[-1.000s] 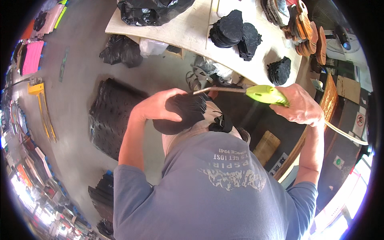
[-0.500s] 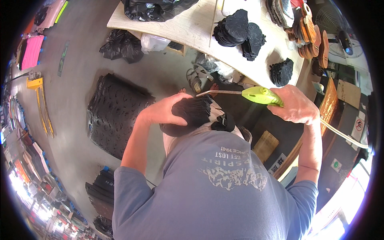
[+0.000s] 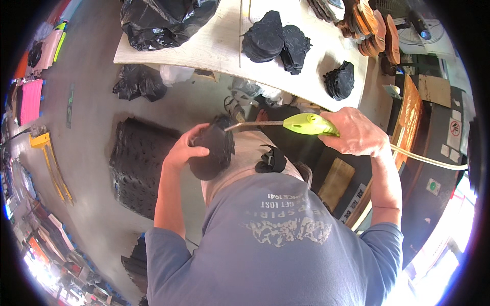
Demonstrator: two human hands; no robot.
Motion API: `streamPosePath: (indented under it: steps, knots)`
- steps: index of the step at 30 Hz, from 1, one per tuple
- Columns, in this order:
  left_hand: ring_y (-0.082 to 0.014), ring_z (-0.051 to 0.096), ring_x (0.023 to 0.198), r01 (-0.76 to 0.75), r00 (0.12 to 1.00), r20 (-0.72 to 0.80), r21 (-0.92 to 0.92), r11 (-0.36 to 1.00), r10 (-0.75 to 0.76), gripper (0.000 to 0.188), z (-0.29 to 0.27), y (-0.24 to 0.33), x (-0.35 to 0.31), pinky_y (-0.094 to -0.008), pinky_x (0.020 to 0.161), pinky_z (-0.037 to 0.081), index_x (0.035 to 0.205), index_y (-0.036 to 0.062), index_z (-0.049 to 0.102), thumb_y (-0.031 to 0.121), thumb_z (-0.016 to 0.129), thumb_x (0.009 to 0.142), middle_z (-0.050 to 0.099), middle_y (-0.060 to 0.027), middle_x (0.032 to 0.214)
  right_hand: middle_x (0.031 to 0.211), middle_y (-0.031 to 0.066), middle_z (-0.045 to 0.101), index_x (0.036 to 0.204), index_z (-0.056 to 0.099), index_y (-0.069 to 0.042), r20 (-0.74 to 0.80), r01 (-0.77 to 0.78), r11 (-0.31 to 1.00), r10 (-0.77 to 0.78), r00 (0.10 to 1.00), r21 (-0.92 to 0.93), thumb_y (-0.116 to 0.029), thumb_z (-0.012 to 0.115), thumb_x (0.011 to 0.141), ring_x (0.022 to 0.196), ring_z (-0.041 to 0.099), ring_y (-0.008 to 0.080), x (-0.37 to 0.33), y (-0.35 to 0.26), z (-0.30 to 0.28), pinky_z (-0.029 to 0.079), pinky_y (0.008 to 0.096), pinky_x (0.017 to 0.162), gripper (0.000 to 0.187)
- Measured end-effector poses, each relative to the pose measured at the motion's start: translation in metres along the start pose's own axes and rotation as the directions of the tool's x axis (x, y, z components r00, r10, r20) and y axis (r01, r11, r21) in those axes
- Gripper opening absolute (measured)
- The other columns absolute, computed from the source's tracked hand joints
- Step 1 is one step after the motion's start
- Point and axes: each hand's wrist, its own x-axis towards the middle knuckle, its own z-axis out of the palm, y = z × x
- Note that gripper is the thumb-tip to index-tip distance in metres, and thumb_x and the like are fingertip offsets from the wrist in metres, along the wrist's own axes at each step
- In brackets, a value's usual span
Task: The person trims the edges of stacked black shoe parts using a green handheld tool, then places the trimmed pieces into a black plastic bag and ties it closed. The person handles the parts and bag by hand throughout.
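In my left hand is a stack of thin black cut pieces, held over my lap with the thumb across its face. My right hand is wrapped around the bright green handle of a corded soldering iron. Its long metal rod points left, and the bent tip meets the upper edge of the stack; whether it touches is hard to tell. A pale cord runs from the handle to the right. A black strap-like item lies at my waist.
More black pieces stand in piles on the pale table, with a smaller pile near its right corner. A black plastic bag sits at its left. Brown sole-shaped pieces and a fan are at far right. A large black bundle lies on the floor.
My left hand has turned the stack so its broad face shows more. The iron's tip has moved left and slightly down with my right hand. The whole view has shifted a little.
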Motion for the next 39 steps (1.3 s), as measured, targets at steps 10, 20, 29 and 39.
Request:
streamPosePath:
  steps: [10, 20, 29, 39]
  knots:
    - [-0.0255, 0.065, 0.107, -0.558, 0.826, -0.361, -0.636, 0.534, 0.433, 0.033, 0.004, -0.02, 0.057, -0.0419, 0.098, 0.05, 0.114, 0.0038, 0.069, 0.03, 0.071, 0.094, 0.071, -0.0089, 0.113, 0.079, 0.0222, 0.067, 0.102, 0.068, 0.0, -0.238, 0.051, 0.99, -0.02, 0.971, 0.128, -0.013, 0.074, 0.085, 0.076, 0.066, 0.0436, -0.001, -0.01, 0.025, 0.052, 0.0477, 0.071, 0.023]
    - [-0.0316, 0.065, 0.123, -0.491, 0.788, -0.339, -0.85, 0.191, 0.515, 0.054, 0.037, 0.024, 0.065, -0.054, 0.103, 0.054, 0.138, 0.0095, 0.063, 0.047, 0.063, 0.1, 0.067, -0.012, 0.137, 0.08, 0.0207, 0.069, 0.105, 0.069, 0.0, -0.29, 0.027, 0.98, 0.032, 0.956, 0.198, -0.011, 0.077, 0.085, 0.074, 0.068, 0.0419, -0.008, 0.0, 0.034, 0.053, 0.0457, 0.069, 0.025]
    - [-0.0325, 0.057, 0.135, -0.672, 0.732, -0.516, -0.656, 0.345, 0.444, 0.054, 0.038, 0.042, 0.07, -0.0559, 0.116, 0.044, 0.144, 0.0087, 0.059, 0.039, 0.067, 0.1, 0.062, -0.0101, 0.145, 0.081, 0.0212, 0.07, 0.107, 0.069, 0.0, -0.331, 0.058, 0.976, 0.015, 0.944, 0.21, -0.011, 0.076, 0.085, 0.075, 0.07, 0.0403, -0.004, 0.007, 0.051, 0.056, 0.0447, 0.069, 0.026]
    - [-0.0314, 0.06, 0.13, -0.553, 0.815, -0.367, -0.723, 0.414, 0.448, 0.051, 0.065, 0.045, 0.096, -0.0503, 0.114, 0.046, 0.142, 0.007, 0.06, 0.04, 0.061, 0.103, 0.063, -0.0104, 0.142, 0.083, 0.022, 0.071, 0.109, 0.069, 0.001, -0.315, 0.022, 0.972, 0.054, 0.948, 0.233, -0.011, 0.075, 0.085, 0.076, 0.07, 0.0401, -0.02, 0.038, 0.046, 0.056, 0.0445, 0.07, 0.027]
